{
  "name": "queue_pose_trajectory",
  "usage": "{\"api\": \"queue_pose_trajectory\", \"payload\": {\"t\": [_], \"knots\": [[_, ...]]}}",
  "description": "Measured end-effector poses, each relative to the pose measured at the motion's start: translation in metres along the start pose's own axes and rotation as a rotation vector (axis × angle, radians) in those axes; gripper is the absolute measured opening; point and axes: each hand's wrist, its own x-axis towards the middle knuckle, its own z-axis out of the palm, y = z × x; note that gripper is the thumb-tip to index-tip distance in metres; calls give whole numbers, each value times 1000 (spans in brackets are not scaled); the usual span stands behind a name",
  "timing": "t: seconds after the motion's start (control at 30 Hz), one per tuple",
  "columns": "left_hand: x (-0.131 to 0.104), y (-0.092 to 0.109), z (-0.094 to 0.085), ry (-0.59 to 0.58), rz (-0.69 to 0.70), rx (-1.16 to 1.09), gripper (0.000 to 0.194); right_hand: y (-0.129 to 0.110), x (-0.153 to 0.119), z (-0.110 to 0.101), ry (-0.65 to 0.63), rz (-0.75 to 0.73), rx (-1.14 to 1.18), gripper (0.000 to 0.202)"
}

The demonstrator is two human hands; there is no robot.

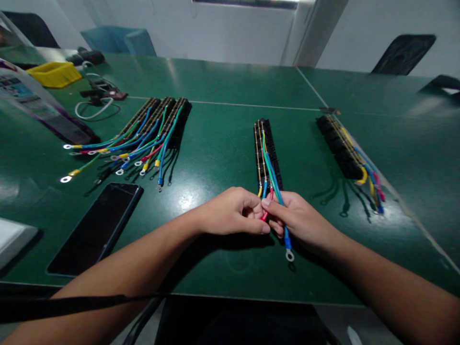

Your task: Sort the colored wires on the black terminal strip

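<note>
A black terminal strip [264, 148] with brass-coloured rails lies upright in the view at the middle of the green table, its coloured wires running toward me. At its near end, my left hand [239, 211] pinches the red wire [265, 216] between thumb and fingers. Touching it from the right, my right hand [296, 215] has its fingers closed around the wires. A blue wire [286, 237] with a ring lug passes under the right thumb and sticks out below the hand. The other wire ends are hidden by my fingers.
Three wired strips [158, 120] lie together at the left, another strip [339, 146] at the right. A phone [97, 230] rests by my left forearm. Farther left are a white object [16, 239], a bottle [39, 103], a yellow tray [55, 74] and a looped cable [95, 110].
</note>
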Motion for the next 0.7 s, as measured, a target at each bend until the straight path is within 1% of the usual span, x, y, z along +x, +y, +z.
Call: {"api": "queue_pose_trajectory", "payload": {"t": [0.1,0.17,0.3,0.4,0.47,0.6,0.63,0.7], "knots": [[0,0,1,-2,-2,-39,31,-1,0,0,3,5,11,33],[-1,0,2,19,-1,-26,30,-1,0,1,5,4,19,34],[0,0,4,106,-18,60,19,-1,0,2,25,8,42,35],[-1,1,4,191,-32,141,15,-1,0,2,66,59,125,35],[-2,2,3,267,-11,232,14,-1,0,1,88,76,178,33],[-5,3,-1,449,63,483,17,0,2,-1,130,78,189,21],[-6,2,-2,471,91,558,19,0,2,-1,123,88,192,19],[-6,0,-3,478,172,726,20,1,3,-3,91,103,202,18]]}}
